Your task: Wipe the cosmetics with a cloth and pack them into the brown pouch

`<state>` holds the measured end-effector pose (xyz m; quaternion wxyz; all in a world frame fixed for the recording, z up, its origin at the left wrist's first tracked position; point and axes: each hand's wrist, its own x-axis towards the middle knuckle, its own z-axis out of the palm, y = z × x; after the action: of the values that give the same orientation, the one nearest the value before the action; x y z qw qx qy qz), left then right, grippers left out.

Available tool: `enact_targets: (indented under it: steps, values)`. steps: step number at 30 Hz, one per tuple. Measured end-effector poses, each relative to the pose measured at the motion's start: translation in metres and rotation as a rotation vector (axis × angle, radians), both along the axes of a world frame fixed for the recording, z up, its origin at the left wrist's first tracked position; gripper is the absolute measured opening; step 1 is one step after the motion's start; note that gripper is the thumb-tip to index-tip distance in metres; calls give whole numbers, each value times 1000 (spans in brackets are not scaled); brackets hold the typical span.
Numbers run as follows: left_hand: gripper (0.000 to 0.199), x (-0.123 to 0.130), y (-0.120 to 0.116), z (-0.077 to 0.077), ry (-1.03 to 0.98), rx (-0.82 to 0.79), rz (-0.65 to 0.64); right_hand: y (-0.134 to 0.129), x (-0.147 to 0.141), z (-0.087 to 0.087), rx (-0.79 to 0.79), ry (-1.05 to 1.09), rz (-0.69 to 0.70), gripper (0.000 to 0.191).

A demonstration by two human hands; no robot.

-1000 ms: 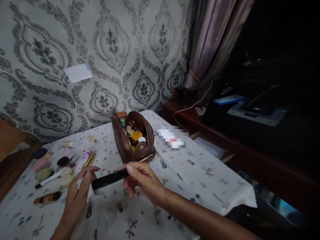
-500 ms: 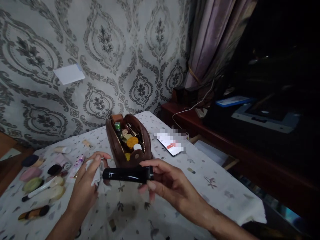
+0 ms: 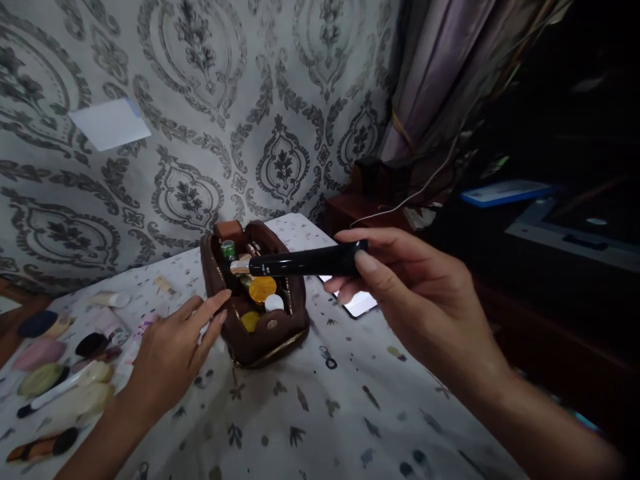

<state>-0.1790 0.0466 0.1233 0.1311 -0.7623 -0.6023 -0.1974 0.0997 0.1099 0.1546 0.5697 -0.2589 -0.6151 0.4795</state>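
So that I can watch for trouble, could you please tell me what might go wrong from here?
The right hand grips the black cylindrical item only near one end, so it might tip or slip. The open brown bag holds several things, so the item could knock against the yellow lid or green-capped bottle.

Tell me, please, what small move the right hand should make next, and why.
Lowering the black tube into the brown bag seems sensible: the right hand grips one end, the other end appears over the bag's open mouth, and the left hand is beside the bag's left rim.
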Motion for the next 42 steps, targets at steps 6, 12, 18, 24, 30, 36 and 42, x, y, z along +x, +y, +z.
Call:
enact_targets:
  steps: [6, 12, 18, 24, 30, 36, 42]
  values:
    - [35, -4, -1, -13, -23, 72, -70, 31, -19, 7, 109, -117, 80, 18]
    - [37, -7, -1, -25, -124, 102, -93, 65, -44, 4, 146, -241, 204, 17]
    - [45, -11, 3, -36, -199, 131, -108, 87, -54, 15, 213, -249, 225, 19]
    - [51, -14, 2, -35, -165, 98, -125, 122, -60, 30, 247, -197, 172, 21]
    - [47, -12, -2, -40, -212, 97, -68, 149, -81, 24, 231, -198, 159, 14]
    - [47, -11, 0, -42, -256, 108, -108, 153, -81, 21, 122, -245, 282, 14]
    - [48, -13, 0, -39, -228, 94, -125, 156, -83, 17, 188, -373, 225, 12]
